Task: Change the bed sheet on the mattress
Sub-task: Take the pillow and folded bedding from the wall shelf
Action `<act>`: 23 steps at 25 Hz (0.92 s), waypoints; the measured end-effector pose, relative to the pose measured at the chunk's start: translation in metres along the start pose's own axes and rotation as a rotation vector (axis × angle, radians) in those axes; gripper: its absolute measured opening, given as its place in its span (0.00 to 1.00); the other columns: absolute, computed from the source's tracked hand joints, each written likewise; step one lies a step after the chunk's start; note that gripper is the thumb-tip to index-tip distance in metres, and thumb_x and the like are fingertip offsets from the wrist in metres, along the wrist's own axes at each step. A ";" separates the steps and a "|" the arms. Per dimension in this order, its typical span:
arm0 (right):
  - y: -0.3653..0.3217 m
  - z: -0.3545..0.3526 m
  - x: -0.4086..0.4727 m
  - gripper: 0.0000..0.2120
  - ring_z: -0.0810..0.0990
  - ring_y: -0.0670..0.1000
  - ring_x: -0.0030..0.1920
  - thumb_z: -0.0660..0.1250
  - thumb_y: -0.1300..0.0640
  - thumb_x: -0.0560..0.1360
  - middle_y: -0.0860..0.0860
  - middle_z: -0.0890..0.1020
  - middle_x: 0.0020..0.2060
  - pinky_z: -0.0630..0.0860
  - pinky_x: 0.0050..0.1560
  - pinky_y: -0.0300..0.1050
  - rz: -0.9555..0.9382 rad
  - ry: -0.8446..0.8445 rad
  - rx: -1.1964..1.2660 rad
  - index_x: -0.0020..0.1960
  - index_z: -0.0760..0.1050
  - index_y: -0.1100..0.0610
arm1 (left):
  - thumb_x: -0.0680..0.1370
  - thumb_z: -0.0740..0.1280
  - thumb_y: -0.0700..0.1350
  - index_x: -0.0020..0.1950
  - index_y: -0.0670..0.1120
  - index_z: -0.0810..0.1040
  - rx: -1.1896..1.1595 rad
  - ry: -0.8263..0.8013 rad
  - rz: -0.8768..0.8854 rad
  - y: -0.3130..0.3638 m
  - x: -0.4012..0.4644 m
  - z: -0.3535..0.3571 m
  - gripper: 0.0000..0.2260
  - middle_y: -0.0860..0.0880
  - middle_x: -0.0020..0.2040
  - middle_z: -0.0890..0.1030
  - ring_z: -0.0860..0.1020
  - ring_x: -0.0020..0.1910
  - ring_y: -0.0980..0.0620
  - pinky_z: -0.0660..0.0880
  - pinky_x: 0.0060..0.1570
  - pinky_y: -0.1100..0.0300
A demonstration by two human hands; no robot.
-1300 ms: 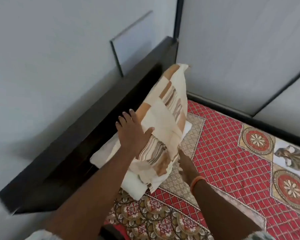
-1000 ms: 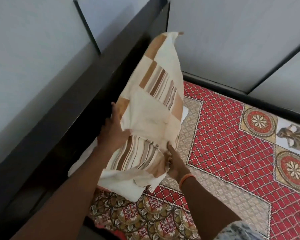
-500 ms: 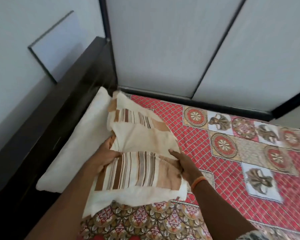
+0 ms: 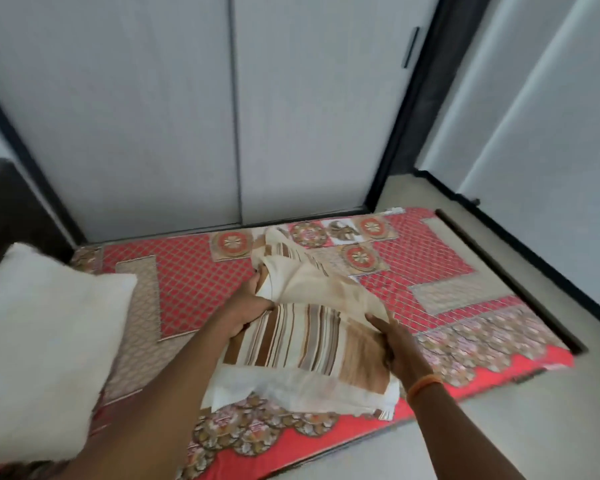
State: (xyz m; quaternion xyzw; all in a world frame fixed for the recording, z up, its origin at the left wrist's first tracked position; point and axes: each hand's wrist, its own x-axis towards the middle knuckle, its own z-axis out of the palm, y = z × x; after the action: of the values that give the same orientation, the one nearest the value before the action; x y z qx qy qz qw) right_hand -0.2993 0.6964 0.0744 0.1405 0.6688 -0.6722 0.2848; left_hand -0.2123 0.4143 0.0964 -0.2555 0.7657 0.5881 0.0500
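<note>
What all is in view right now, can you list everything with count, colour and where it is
striped pillow: one, cream with brown stripes, held over the middle of the bed near its front edge
white pillow: one, plain white, at the left end of the bed
bed sheet: one, red with patterned patches, spread over the mattress
sliding panels: two, pale grey with dark frames, behind the bed
orange band: one, on the right wrist
floor: beige, to the right of and in front of the bed
left hand: one, its grip on the striped pillow's left edge
right hand: one, its grip on the striped pillow's right edge
</note>
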 end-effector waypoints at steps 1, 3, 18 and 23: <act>-0.005 -0.041 -0.008 0.14 0.73 0.45 0.18 0.74 0.58 0.73 0.48 0.78 0.23 0.65 0.17 0.35 -0.045 0.059 0.030 0.54 0.78 0.64 | 0.76 0.71 0.40 0.80 0.51 0.54 0.013 -0.041 0.040 0.021 0.002 0.035 0.38 0.49 0.71 0.69 0.70 0.58 0.54 0.69 0.40 0.70; -0.018 -0.116 -0.022 0.16 0.75 0.47 0.20 0.77 0.56 0.69 0.50 0.79 0.26 0.66 0.19 0.36 -0.113 0.186 0.072 0.52 0.80 0.62 | 0.75 0.72 0.41 0.80 0.52 0.54 0.035 -0.114 0.129 0.060 0.005 0.102 0.39 0.49 0.73 0.67 0.70 0.62 0.53 0.70 0.50 0.66; -0.113 -0.534 -0.050 0.17 0.85 0.54 0.46 0.76 0.60 0.69 0.56 0.86 0.48 0.81 0.46 0.47 -0.418 0.823 0.361 0.57 0.81 0.55 | 0.72 0.76 0.49 0.78 0.53 0.60 0.142 -0.799 0.479 0.308 0.124 0.577 0.39 0.49 0.67 0.74 0.74 0.64 0.49 0.73 0.64 0.53; -0.139 -0.639 -0.056 0.20 0.85 0.49 0.40 0.77 0.58 0.68 0.55 0.86 0.46 0.79 0.35 0.40 -0.454 0.985 0.437 0.60 0.80 0.56 | 0.67 0.77 0.51 0.79 0.53 0.57 0.143 -0.965 0.544 0.381 0.140 0.713 0.46 0.48 0.71 0.72 0.73 0.67 0.49 0.71 0.68 0.50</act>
State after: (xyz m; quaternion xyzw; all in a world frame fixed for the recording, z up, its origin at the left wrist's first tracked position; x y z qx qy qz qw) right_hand -0.4568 1.3254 0.1779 0.3450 0.5815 -0.6942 -0.2466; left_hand -0.6645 1.0956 0.1607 0.2538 0.7322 0.5768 0.2585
